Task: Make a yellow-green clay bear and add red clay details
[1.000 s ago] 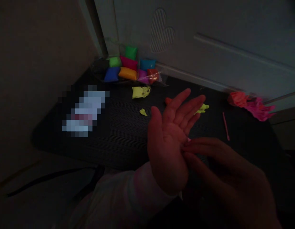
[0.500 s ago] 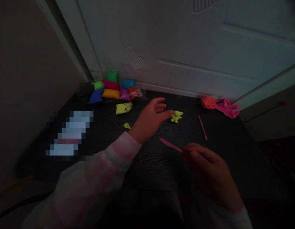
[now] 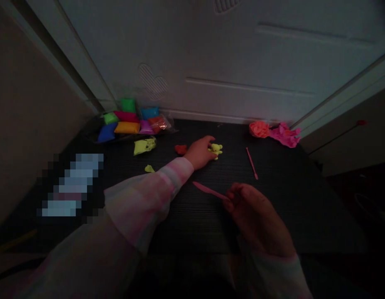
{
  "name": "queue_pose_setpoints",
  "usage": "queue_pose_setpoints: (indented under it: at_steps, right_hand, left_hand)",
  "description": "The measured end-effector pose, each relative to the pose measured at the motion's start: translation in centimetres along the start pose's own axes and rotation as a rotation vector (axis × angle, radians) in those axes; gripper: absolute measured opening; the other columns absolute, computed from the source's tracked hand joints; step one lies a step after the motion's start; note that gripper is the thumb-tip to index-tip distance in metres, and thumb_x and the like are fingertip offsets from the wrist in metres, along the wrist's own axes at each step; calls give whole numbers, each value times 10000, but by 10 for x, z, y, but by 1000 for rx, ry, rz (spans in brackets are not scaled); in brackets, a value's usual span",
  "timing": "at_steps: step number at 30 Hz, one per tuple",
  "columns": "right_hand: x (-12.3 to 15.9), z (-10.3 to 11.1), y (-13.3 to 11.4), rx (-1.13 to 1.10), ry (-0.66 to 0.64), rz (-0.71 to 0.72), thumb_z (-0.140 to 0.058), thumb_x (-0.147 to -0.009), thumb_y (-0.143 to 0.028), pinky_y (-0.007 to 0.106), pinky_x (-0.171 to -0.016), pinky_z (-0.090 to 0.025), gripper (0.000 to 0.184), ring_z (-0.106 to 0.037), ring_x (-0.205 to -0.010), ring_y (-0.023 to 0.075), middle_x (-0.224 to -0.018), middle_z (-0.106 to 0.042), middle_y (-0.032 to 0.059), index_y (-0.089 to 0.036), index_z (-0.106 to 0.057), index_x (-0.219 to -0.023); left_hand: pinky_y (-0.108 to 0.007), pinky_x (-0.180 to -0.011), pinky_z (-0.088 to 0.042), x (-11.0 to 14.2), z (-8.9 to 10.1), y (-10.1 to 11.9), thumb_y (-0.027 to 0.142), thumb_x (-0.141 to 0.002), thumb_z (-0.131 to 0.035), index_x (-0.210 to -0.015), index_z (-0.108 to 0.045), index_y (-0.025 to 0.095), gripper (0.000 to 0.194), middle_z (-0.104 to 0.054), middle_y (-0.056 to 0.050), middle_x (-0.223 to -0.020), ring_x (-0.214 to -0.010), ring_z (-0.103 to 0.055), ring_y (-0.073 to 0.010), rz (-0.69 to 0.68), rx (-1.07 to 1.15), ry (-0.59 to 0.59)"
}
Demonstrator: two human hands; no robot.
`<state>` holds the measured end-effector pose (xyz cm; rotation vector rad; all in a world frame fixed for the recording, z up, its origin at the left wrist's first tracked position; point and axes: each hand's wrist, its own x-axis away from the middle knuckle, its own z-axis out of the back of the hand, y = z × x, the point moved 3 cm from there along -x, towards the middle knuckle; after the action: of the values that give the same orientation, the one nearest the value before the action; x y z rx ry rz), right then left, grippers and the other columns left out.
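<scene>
A small yellow clay bear point(image 3: 216, 148) sits on the dark table. My left hand point(image 3: 200, 151) reaches to it from the left, with thumb and fingers curled round its near side. In my right hand point(image 3: 257, 211), closer to me, the handle end of a pink plastic clay knife point(image 3: 209, 191) is pinched. Its blade points left, just above or on the table; which one I cannot tell. Left of my left hand lies a red-orange lump point(image 3: 180, 149). A thin pink modelling tool point(image 3: 251, 163) lies to the right of the bear.
Coloured clay packets point(image 3: 126, 127) in clear plastic lie at the back left. An opened yellow packet point(image 3: 144, 146) and a yellow scrap point(image 3: 149, 168) are in front. A pixelated bright rectangle point(image 3: 75, 182) is at left. Crumpled orange point(image 3: 259, 129) and pink pieces point(image 3: 285, 135) lie back right.
My left hand has moved onto the bear, its fingers now curled round it. The red-orange lump has come into sight. My right hand still holds the knife. The view has shifted a little.
</scene>
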<state>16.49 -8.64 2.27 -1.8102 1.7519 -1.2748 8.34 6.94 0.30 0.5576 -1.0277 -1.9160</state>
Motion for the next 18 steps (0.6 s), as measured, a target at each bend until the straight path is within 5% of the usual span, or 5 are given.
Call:
queue_pose_setpoints:
  at_steps: [8,18]
  right_hand:
    - [-1,-3,-8,62,47,109,-691,-557,-281,174,-580,-466,123,-549,-613,60,-660,-613,-29,-205,-654,-647]
    - [34,-37,-38,591,13,627,-609,-670,-193,198,-617,-485,80,-581,-729,98,-758,-614,-27,-257,-646,-699]
  left_hand:
    - [-317,-809,-423,13,15,14,226,-627,-602,-965,-509,142,360,-588,-70,-972,-887,-556,-168,-57,47,47]
    - [-207,-640,-457,133,44,75,302,-693,-545,-926,-517,221,249,-614,28,-853,-743,-586,-105,16,279,16]
